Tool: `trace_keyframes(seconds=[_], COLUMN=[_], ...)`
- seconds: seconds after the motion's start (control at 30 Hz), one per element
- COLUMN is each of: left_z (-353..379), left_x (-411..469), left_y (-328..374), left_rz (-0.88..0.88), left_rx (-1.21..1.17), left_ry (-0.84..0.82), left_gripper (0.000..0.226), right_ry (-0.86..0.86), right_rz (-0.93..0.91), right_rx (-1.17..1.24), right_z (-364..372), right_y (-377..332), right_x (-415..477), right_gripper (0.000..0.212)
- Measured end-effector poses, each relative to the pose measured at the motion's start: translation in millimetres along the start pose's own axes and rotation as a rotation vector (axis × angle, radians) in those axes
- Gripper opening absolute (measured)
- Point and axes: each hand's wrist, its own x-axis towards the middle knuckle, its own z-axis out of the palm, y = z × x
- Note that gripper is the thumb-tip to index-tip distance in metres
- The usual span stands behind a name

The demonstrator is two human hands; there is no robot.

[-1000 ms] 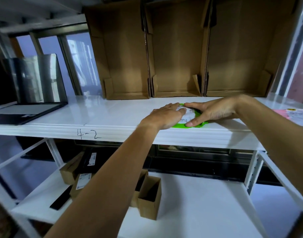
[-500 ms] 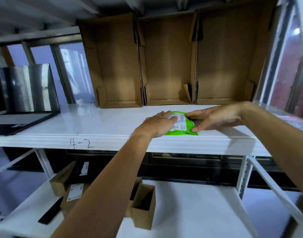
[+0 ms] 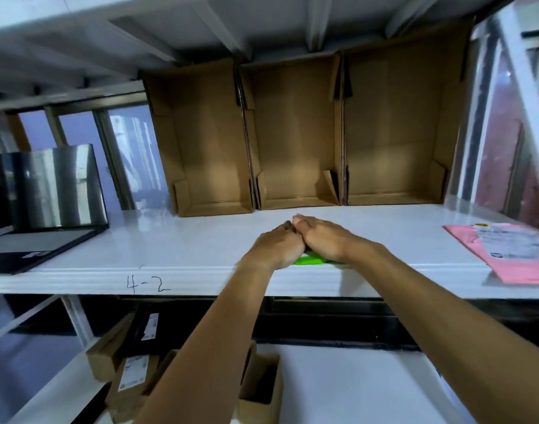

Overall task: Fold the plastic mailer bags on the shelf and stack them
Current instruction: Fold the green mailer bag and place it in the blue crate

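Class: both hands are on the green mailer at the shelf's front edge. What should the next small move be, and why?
Probably lift the right hand and reach for the pink mailer, which lies flat, apparently unfolded. The green mailer looks folded small, almost hidden under both pressing hands; the left hand can hold it flat.

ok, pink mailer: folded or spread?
Looks spread: pink mailer lies flat on the shelf, label up; right edge out of frame.

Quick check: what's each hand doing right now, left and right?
Left hand: open, pressing flat on the green plastic mailer bag.
Right hand: open, pressing on the same bag.
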Motion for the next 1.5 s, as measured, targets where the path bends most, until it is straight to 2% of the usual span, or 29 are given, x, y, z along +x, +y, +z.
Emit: trace_keyframes(seconds=[0.23, 0.43, 0.53, 0.73, 0.87, 1.13, 1.4, 1.5], left_z=[-2, -1, -2, -6, 1, -10, -12, -15], left_x=[-1, 5, 0, 8, 23, 9, -17, -27], left_y=[2, 5, 5, 1, -9, -32, -24, -19], left_rz=[0.003, -0.002, 0.008, -0.018, -0.078, -0.164, -0.087, -0.033], left_rx=[-0.054, 0.094, 0.159, 0.056, 0.047, 0.213, 0.15, 0.055], left_ry=[0.01, 0.0, -0.015, -0.112, -0.076, -0.143, -0.044, 0.01], left_gripper=[0.048, 0.049, 0.047, 0.056, 0.063, 0.068, 0.053, 0.052], right_ry=[-0.045, 0.004, -0.026, -0.132, -0.163, -0.15, -0.068, 0.02], right_rz=[0.104, 0.141, 0.141, 0.158, 0.135, 0.18, 0.182, 0.182], right_rx=[-0.004, -0.075, -0.171, -0.305, -0.354, -0.248, -0.134, -0.025], right_z=[-2, 2, 5, -2, -10, -16, -17, -19], right_y=[5, 9, 7, 10, 13, 24, 31, 34], right_x=[8, 10, 9, 6, -1, -13, -11, -11], right_gripper=[0.06, 0.062, 0.058, 0.056, 0.056, 0.055, 0.021, 0.041])
